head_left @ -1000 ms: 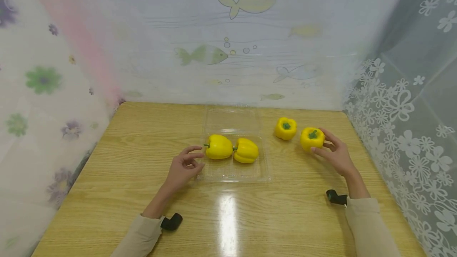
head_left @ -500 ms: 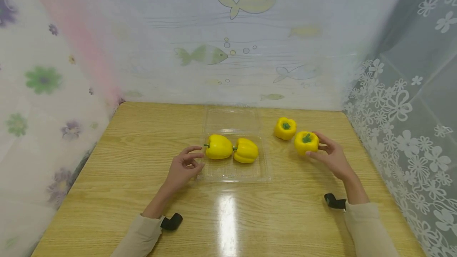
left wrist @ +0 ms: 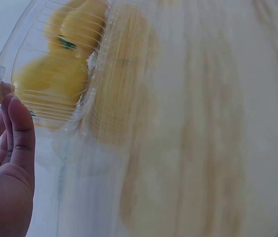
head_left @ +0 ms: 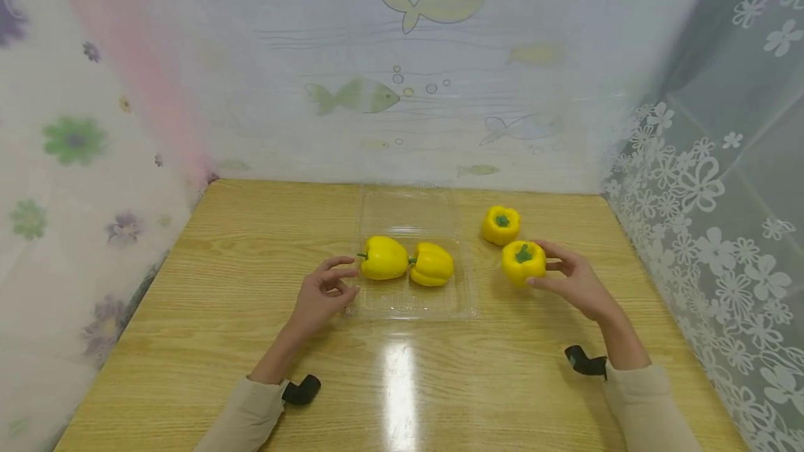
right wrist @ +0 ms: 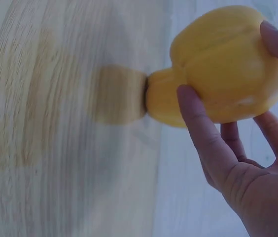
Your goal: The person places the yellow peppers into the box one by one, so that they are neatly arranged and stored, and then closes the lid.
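My right hand [head_left: 581, 288] holds a yellow bell pepper [head_left: 523, 262] with its thumb and fingers around the side, green stem upward. In the right wrist view that pepper [right wrist: 227, 64] overlaps another yellow bell pepper [right wrist: 163, 96] standing on the table behind it. An open clear plastic clamshell container [head_left: 417, 309] lies at the middle. Inside, two yellow bell peppers lie on their sides, the left one [head_left: 384, 258] and the right one [head_left: 432, 265], stems pointing left. My left hand [head_left: 323, 295] pinches the container's left edge with thumb and fingertips.
The fourth pepper [head_left: 501, 224] stands upright behind the held one, right of the container. The container's lid [head_left: 408, 211] is folded back toward the far edge. Wooden table [head_left: 251, 229]; patterned curtains [head_left: 352, 33] surround it at the back and sides.
My right hand has carried its pepper left and slightly nearer to me, toward the container. The left hand, the container and the other peppers have stayed in place.
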`<state>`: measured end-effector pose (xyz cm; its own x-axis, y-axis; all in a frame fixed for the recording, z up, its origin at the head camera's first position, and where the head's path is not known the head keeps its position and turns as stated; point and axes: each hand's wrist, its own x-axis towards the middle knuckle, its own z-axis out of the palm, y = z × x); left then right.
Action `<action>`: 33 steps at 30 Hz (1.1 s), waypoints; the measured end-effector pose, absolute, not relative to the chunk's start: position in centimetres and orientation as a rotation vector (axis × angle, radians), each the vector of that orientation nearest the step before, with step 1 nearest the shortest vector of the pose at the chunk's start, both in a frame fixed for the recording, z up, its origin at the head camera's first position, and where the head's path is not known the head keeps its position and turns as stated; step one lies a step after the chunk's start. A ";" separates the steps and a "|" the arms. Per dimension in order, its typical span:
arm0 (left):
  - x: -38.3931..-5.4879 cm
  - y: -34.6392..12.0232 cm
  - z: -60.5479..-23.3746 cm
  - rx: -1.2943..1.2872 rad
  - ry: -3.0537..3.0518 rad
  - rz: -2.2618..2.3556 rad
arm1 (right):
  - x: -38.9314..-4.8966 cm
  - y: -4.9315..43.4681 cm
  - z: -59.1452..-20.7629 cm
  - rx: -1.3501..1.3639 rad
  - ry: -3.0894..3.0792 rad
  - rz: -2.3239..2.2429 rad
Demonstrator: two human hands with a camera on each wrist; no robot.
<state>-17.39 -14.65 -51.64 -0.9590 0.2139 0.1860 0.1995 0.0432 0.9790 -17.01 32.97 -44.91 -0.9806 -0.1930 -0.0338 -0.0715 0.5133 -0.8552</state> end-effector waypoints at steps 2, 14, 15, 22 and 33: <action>-17.4 -14.6 -51.6 0.448 2.263 2.117 | -16.8 32.6 -44.6 -0.246 2.613 -1.475; -17.3 -14.7 -51.7 0.439 2.257 2.120 | -15.9 30.5 -43.6 -0.399 2.605 -1.447; -17.3 -14.7 -51.6 0.432 2.257 2.116 | -15.9 30.4 -43.6 -0.407 2.603 -1.446; -17.2 -14.7 -51.4 0.417 2.257 2.108 | -15.6 29.4 -43.2 -0.466 2.616 -1.413; -17.4 -14.6 -51.4 0.409 2.256 2.117 | -15.0 27.2 -41.9 -0.562 2.615 -1.367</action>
<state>-17.37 -14.56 -51.45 -0.9654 0.2035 0.1632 0.1758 0.0454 0.9834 -15.02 27.19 -41.91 -0.9209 -0.3865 0.0501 -0.2617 0.5180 -0.8144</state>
